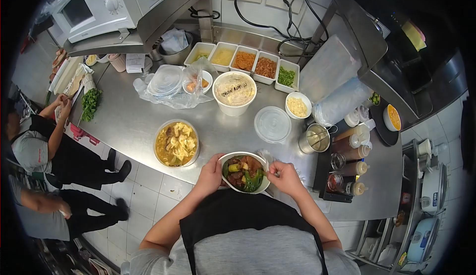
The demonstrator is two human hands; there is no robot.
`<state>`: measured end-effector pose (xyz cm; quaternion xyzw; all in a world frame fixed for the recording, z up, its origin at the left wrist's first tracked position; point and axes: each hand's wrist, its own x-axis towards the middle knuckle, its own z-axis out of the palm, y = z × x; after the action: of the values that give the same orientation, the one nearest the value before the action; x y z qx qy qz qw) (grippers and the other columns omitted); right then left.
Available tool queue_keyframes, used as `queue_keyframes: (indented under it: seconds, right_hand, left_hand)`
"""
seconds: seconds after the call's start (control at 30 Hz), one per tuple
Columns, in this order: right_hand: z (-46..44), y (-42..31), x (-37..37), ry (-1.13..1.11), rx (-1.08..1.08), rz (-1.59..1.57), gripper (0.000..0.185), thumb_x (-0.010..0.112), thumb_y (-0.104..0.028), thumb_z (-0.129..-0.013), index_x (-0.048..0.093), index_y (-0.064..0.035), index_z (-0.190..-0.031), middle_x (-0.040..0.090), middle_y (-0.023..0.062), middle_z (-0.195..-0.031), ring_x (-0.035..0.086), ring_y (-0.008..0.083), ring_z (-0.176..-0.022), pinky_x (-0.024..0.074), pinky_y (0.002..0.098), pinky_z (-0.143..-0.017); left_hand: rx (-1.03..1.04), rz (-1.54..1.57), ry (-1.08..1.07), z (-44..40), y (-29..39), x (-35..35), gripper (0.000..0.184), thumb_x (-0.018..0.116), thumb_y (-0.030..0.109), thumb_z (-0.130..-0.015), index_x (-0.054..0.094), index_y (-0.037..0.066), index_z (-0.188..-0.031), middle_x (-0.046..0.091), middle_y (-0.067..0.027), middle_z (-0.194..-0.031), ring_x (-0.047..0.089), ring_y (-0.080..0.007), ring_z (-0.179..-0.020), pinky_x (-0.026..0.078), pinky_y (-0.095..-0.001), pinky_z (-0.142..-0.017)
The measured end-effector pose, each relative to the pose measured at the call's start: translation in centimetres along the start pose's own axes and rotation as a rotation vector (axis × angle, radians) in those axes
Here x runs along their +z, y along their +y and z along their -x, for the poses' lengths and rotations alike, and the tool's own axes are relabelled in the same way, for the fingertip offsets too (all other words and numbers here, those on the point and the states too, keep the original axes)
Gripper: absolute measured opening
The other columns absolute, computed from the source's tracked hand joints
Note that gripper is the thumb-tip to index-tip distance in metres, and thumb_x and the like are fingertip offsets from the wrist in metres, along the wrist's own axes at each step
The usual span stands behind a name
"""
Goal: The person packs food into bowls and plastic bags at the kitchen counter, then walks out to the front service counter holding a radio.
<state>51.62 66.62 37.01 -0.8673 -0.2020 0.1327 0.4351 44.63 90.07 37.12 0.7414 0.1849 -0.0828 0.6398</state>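
At a steel counter (223, 138), the left hand (210, 174) and right hand (283, 177) clasp a bowl (259, 189) between them. Two co-workers (32, 148) stand on the tiled floor (153, 191) nearby.

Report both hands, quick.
Left hand: holding the bowl at its side.
Right hand: fingers curled at the bowl's rim; firm grip cannot be told.

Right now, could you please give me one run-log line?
left hand: holding bowl; right hand: at its rim; lid: on counter
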Motion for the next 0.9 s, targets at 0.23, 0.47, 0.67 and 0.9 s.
queue_keyframes:
  seconds: [0.23, 0.47, 0.67, 0.9]
  right_hand:
    - [1.2, 1.8, -4.6, 0.080, 0.078, -0.124, 0.017, 0.059, -0.019, -0.081, 0.057, -0.0032, -0.086, 0.048, 0.0021, -0.076, 0.047, 0.0107, -0.059, 0.0411, 0.0254, -0.054]
    - [-2.7, 1.5, -4.0, 0.013, 0.185, -0.439, 0.023, 0.055, -0.023, -0.085, 0.055, -0.0049, -0.100, 0.044, -0.0020, -0.072, 0.043, 0.0050, -0.054, 0.0359, 0.0199, -0.043]
    - [-4.1, 3.4, -0.5, 0.183, -0.098, -0.386, 0.018, 0.050, -0.016, -0.087, 0.058, -0.0012, -0.094, 0.054, 0.0048, -0.080, 0.053, 0.0111, -0.065, 0.0417, 0.0228, -0.055]
    - [3.2, 7.3, -1.1, 0.154, -0.361, 0.065, 0.020, 0.050, -0.019, -0.083, 0.060, -0.0032, -0.091, 0.055, 0.0107, -0.096, 0.051, 0.0266, -0.091, 0.0363, 0.0338, -0.082]
  left_hand:
    - [-0.051, 0.439, -0.180, 2.4, -2.1, -0.3, 0.043, 0.028, 0.020, -0.096, 0.020, 0.013, -0.138, 0.046, -0.0168, -0.120, 0.064, -0.0258, -0.078, 0.055, -0.0339, -0.067]
    - [-0.159, 0.301, -0.221, 2.1, 0.9, -1.9, 0.059, 0.030, 0.045, -0.094, 0.014, 0.013, -0.141, 0.045, -0.0167, -0.121, 0.063, -0.0239, -0.075, 0.053, -0.0316, -0.063]
    - [-0.096, 0.412, -0.275, 2.2, 0.5, -2.2, 0.063, 0.024, 0.049, -0.093, 0.015, 0.007, -0.139, 0.034, -0.0179, -0.134, 0.064, -0.0275, -0.078, 0.054, -0.0317, -0.067]
    - [0.357, -0.479, 0.158, 2.2, 0.0, -0.6, 0.070, 0.050, 0.045, -0.085, 0.023, 0.006, -0.136, 0.022, -0.0232, -0.140, 0.038, -0.0394, -0.120, 0.033, -0.0509, -0.097]
